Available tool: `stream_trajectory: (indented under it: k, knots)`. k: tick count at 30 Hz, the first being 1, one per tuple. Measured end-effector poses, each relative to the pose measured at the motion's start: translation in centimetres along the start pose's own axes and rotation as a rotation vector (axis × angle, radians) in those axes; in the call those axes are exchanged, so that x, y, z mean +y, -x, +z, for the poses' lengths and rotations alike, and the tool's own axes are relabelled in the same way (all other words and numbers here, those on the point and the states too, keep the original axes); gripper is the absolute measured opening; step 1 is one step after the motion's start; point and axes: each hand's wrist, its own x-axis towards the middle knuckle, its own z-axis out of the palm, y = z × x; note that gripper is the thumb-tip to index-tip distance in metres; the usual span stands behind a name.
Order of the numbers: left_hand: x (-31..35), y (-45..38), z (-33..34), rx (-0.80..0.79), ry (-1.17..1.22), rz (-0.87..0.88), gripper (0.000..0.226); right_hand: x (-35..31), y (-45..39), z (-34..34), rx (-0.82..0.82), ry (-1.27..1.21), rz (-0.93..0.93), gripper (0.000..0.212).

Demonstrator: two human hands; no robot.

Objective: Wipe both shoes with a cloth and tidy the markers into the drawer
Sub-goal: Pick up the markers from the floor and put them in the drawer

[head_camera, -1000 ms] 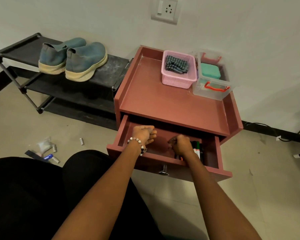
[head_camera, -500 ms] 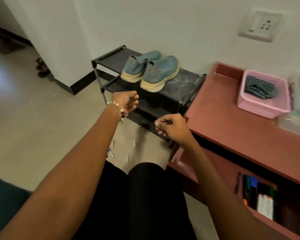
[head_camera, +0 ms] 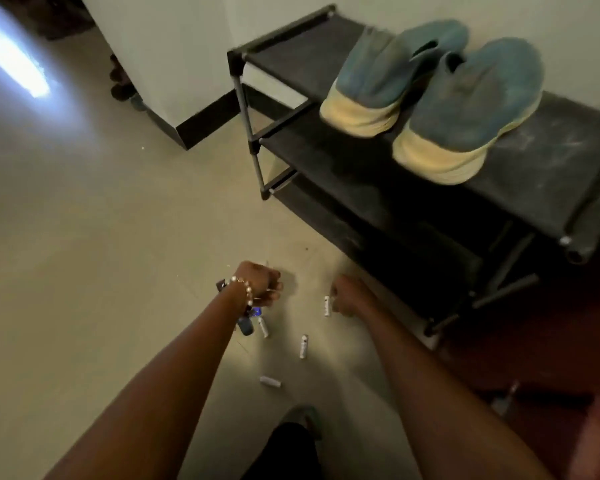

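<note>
Hands: left curled, grip unclear | right fisted beside marker, contents hidden | 3 markers loose on floor | 2 shoes on rack

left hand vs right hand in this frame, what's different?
The left hand wears a bead bracelet at the wrist; the right hand has a bare wrist. The left hand hovers beside a dark cluster of markers; the right hand is next to a single white marker lying on the floor. Shared: both are curled, reaching down toward the floor in front of the shoe rack. Whether either grips anything is unclear.
</note>
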Motion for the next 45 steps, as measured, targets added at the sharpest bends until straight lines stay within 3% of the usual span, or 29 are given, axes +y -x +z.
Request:
stream_trajectory:
  k: [5,9,11,13,15,16,19,22,24,27,29,32,35,37,39,42,45]
  knots:
    - [-6.1,-3.7,0.3,0.071,0.203,-0.118,0.025,-0.1,-4.8,6.5,-0.025,0.123,-0.011,0.042]
    - [-8.9,-4.2,1.7,0.057,0.297,-0.162,0.017,-0.3,-5.4,9.4,0.185,0.197,-0.099,0.027]
    - [-9.4,-3.9,2.3,0.026,0.328,-0.153,0.019,-0.4,-5.7,9.1,0.177,-0.119,-0.054,0.022]
    - [-9.3,-3.4,2.7,-0.025,0.381,-0.144,0.02,-1.4,-5.6,7.8,0.035,-0.504,-0.058,0.029]
    - [-8.9,-2.7,2.7,-0.118,0.445,-0.152,0.033,-2.8,-5.0,6.5,-0.13,-0.623,-0.166,0.037]
    - [-8.8,-2.6,2.8,-0.152,0.463,-0.147,0.038,-3.6,-4.7,6.0,-0.184,-0.579,-0.238,0.041]
    - [-8.7,-2.7,2.4,-0.073,0.462,-0.149,0.025,-5.1,-4.1,5.5,-0.232,-0.477,-0.342,0.049]
    - [-9.6,-3.1,1.8,0.013,0.517,-0.184,0.026,-4.2,-4.7,6.6,-0.121,-0.544,-0.214,0.042]
    - [-10.5,-3.6,1.7,0.095,0.536,-0.211,0.02,-3.2,-4.7,7.7,-0.1,-0.335,-0.077,0.041]
    - [-11.4,-3.7,1.6,0.157,0.581,-0.201,0.021,-2.6,-3.6,10.3,-0.147,0.128,-0.111,0.045]
    - [-11.7,-4.1,1.6,0.147,0.61,-0.21,0.019,-3.0,-3.1,11.6,-0.112,0.131,-0.145,0.034]
    - [-11.7,-4.2,1.4,0.12,0.63,-0.23,0.019,-4.0,-3.6,11.2,-0.089,-0.141,-0.063,0.021]
    - [-12.2,-4.6,1.7,0.045,0.696,-0.267,0.029,-6.0,-3.6,9.6,-0.247,-0.737,-0.017,0.025]
    - [-12.3,-4.7,1.8,0.03,0.729,-0.303,0.041,-7.6,-3.4,8.9,-0.334,-0.877,-0.09,0.027]
    - [-12.2,-4.8,1.8,0.03,0.795,-0.33,0.047,-8.7,-4.1,8.9,-0.248,-0.684,-0.182,0.019]
    - [-12.2,-5.1,1.2,0.09,0.852,-0.328,0.046,-9.0,-6.4,9.3,0.068,-0.419,-0.253,0.011]
    - [-13.4,-5.6,0.5,0.181,0.838,-0.326,0.04,-8.7,-8.0,10.3,0.115,0.018,-0.439,0.035]
